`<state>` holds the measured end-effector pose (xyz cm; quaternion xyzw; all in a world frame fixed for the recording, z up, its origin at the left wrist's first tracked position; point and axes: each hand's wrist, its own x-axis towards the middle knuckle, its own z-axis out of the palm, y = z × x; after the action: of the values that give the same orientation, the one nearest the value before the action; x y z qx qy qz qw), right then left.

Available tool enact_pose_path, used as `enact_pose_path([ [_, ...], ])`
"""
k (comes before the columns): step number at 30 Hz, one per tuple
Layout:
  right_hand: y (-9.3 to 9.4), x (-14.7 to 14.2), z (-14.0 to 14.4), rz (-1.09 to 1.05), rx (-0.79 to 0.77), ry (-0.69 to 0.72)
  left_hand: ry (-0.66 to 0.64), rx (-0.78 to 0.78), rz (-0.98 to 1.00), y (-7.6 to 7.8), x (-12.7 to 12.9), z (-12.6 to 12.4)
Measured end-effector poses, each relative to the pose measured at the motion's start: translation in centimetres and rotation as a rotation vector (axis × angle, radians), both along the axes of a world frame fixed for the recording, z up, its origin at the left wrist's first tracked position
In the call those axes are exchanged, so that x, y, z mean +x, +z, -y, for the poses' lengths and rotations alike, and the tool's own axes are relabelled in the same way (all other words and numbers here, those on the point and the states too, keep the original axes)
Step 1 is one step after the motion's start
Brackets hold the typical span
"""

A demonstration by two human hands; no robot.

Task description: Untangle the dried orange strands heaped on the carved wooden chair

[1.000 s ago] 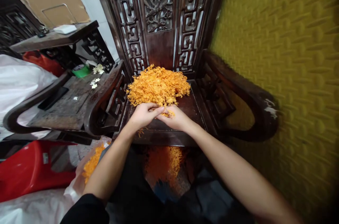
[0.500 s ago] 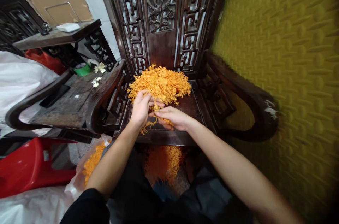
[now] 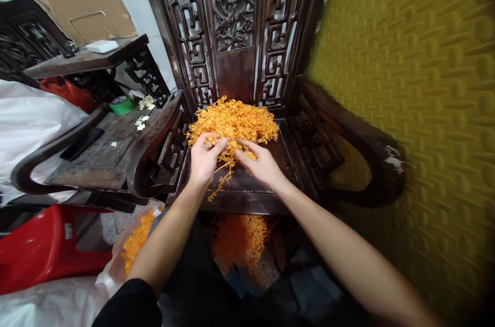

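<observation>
A heap of orange, frilly, branching strands (image 3: 242, 118) lies on the seat of a dark carved wooden chair (image 3: 235, 71). At the heap's near edge, my left hand (image 3: 204, 158) is closed around a small bunch of the orange strands (image 3: 223, 178), some of which dangle below the fingers toward the seat's front edge. My right hand (image 3: 260, 162) faces it from the right, thumb and fingers pinching part of the same orange material. Where the fingertips meet, the finer strands are too small to tell apart.
Beside the chair on the left stands a wooden side table (image 3: 112, 149) with green tape (image 3: 122, 105) and pale bits. A red plastic stool (image 3: 42, 249) and a bag of orange strands (image 3: 137, 236) are lower left. A yellow textured surface (image 3: 410, 69) rises at right.
My right hand has moved up toward the heap, its fingers now higher on the bunch. My left hand has turned slightly, and the dangling strands hang more freely below.
</observation>
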<state>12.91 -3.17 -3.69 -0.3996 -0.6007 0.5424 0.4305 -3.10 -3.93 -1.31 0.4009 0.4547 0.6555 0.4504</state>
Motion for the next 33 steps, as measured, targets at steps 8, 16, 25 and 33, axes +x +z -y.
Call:
enact_pose_path([
  [8, 0.5, -0.3, 1.0, 0.3, 0.435, -0.265, 0.068, -0.016, 0.094, -0.5, 0.9, -0.8],
  [16, 0.8, 0.6, 0.7, 0.144, 0.173, -0.129, 0.086, 0.01, 0.058, 0.8, -0.8, -1.6],
  [25, 1.9, 1.0, 1.7, 0.314, 0.413, -0.129, 0.081, 0.007, -0.026, -0.9, 1.6, -1.4],
  [33, 1.4, 2.8, 0.4, -0.045, -0.069, -0.011, -0.091, -0.025, 0.141, 1.4, -0.8, -1.7],
])
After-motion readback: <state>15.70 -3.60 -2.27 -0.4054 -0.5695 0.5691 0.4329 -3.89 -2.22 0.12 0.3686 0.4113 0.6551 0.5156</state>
